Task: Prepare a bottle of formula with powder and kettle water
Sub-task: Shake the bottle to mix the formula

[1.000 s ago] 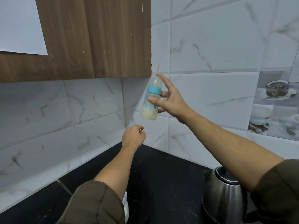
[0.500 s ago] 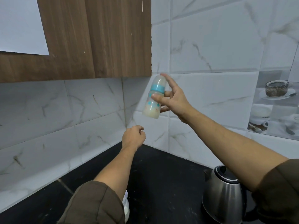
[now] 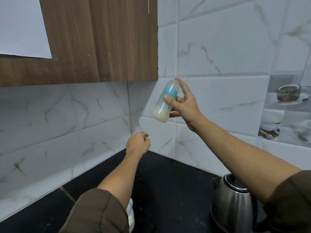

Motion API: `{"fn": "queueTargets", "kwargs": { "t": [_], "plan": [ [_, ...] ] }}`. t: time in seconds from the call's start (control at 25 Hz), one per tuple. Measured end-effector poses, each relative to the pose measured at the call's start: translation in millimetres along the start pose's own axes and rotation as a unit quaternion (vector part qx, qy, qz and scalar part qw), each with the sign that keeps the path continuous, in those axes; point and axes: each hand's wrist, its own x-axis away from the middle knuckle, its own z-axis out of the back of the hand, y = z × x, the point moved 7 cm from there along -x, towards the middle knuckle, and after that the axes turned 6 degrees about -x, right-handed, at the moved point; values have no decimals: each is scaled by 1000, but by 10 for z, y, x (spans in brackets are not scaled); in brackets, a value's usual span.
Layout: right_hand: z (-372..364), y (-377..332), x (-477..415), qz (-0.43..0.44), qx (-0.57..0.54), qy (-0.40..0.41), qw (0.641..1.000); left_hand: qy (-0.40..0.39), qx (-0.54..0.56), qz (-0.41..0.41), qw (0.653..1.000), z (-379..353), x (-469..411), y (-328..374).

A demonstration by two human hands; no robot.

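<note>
While the right hand point(image 3: 184, 105) is holding the baby bottle point(image 3: 163, 104) up in front of the tiled wall point(image 3: 218, 47), its thumb is pressing across the body and its index finger is stretching up to the cap. It's tilting, top leaning right, milky liquid sitting in the bottom. Meanwhile the left hand point(image 3: 138, 144) is hovering lower over the counter point(image 3: 168, 185), fingers curled into a fist with nothing showing, and the kettle point(image 3: 234, 204) is sitting under the right forearm.

Brushed-metal kettle point(image 3: 234, 211), translucent plastic bottle point(image 3: 164, 104)
</note>
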Motion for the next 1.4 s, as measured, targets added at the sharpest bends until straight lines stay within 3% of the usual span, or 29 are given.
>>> {"fn": "queueTargets", "kwargs": {
  "t": [0.08,0.12,0.2,0.32,0.4,0.48,0.56,0.6,0.68,0.8,0.84,0.92,1.04,1.12,1.24,1.28,1.32,1.4],
  "plan": [
    [215,0,-86,0,-136,159,978,2,-4,3,1000,5,1,-4],
    [260,22,-129,-6,-198,199,960,2,-7,4,1000,16,8,1],
    [179,41,-182,-38,-221,161,961,0,-7,3,1000,4,0,15],
    [-197,20,-42,-81,-77,-60,992,-10,-8,-1,1000,-49,8,42],
    [-318,36,15,-73,-58,-123,988,-12,-12,0,1000,-36,18,58],
    [-194,63,-81,-60,-119,-19,991,-7,-13,-3,1000,-13,8,40],
    [13,120,-204,-58,-210,112,970,-3,-17,2,1000,32,18,2],
    [57,164,-240,-63,-243,132,959,-2,-18,6,1000,47,19,-18],
    [-35,172,-213,-85,-219,66,970,-4,-16,11,1000,44,10,-53],
    [-241,168,-81,-93,-95,-83,988,-11,-16,9,1000,23,33,-34],
    [-216,170,-94,-84,-100,-70,989,-11,-15,8,1000,27,39,-28],
    [-52,151,-157,-62,-170,48,982,-8,-12,10,1000,27,47,-38],
    [133,186,-216,-47,-272,183,944,-3,-15,15,1000,49,59,-40],
    [34,178,-203,-63,-243,135,959,-2,-14,11,1000,49,45,-20],
    [-257,129,-101,-77,-88,-42,992,-3,-10,4,1000,33,35,57],
    [-287,107,-84,-65,-56,-61,994,-2,-7,3,1000,34,38,73],
    [-272,65,-87,-50,-63,-41,996,-1,-4,4,1000,40,42,81],
    [-94,11,-140,-22,-156,89,983,1,-2,3,1000,45,44,72]
  ]
}}
